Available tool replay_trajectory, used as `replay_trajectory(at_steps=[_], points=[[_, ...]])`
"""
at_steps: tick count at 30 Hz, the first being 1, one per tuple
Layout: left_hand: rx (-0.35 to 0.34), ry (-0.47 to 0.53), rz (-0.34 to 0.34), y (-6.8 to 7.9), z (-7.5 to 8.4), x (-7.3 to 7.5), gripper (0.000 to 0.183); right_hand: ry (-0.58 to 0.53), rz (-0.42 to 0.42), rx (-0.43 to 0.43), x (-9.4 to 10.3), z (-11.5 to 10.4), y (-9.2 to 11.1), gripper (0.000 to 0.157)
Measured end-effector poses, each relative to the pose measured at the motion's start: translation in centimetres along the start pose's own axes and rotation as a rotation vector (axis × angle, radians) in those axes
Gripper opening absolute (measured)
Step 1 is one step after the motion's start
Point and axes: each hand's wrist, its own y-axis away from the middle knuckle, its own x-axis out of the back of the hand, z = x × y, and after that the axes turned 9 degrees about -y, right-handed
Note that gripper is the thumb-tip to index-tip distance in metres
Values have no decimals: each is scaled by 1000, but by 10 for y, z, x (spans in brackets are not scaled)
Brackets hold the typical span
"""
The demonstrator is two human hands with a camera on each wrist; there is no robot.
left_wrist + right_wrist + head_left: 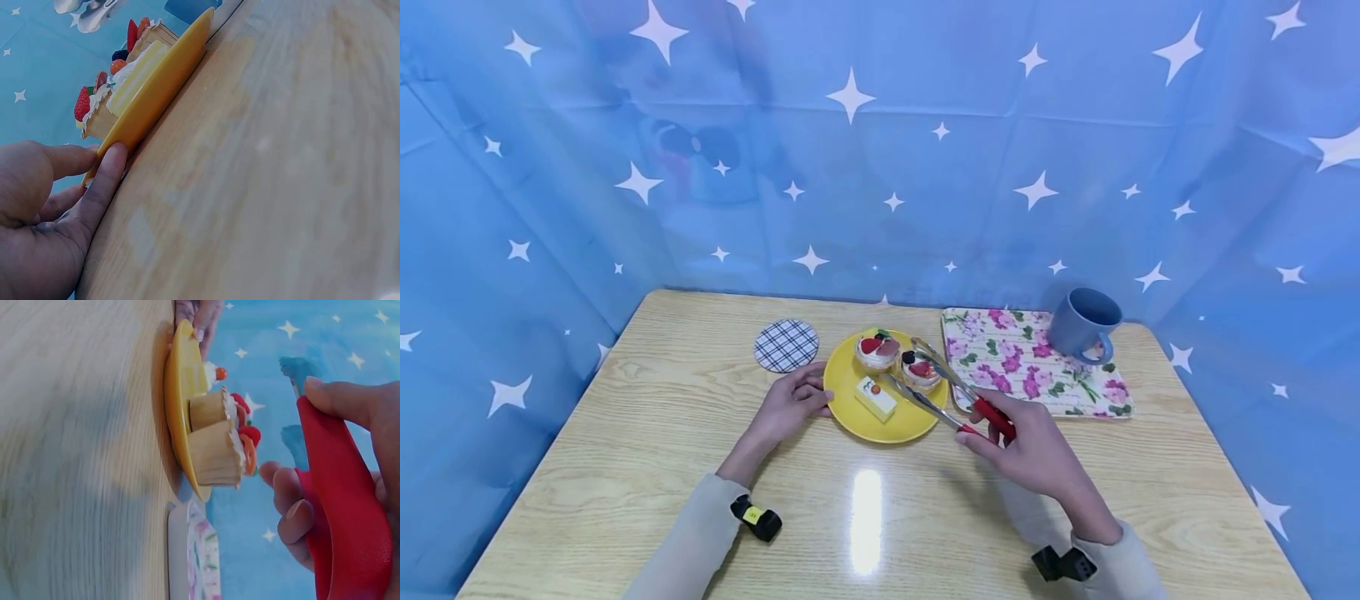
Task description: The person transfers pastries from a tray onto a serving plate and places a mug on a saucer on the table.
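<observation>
Yellow plate (153,98) between left fingers (103,181)

The right wrist view crops the tray (180,556); the left, tongs (95,17).

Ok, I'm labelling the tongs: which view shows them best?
The head view: it shows the tongs with red handles and metal arms together. The left wrist view catches only metal ends; the right wrist view, mostly red handles.
</observation>
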Motion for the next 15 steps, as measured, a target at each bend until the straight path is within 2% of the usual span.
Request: replay_trajectory(at_steps=[6, 15], points=[[6, -8, 4, 0, 1, 1, 56, 18, 48, -10, 6, 2, 1, 63], [7, -12, 3, 0, 1, 0, 56, 20, 126, -26, 10, 11, 3, 55]])
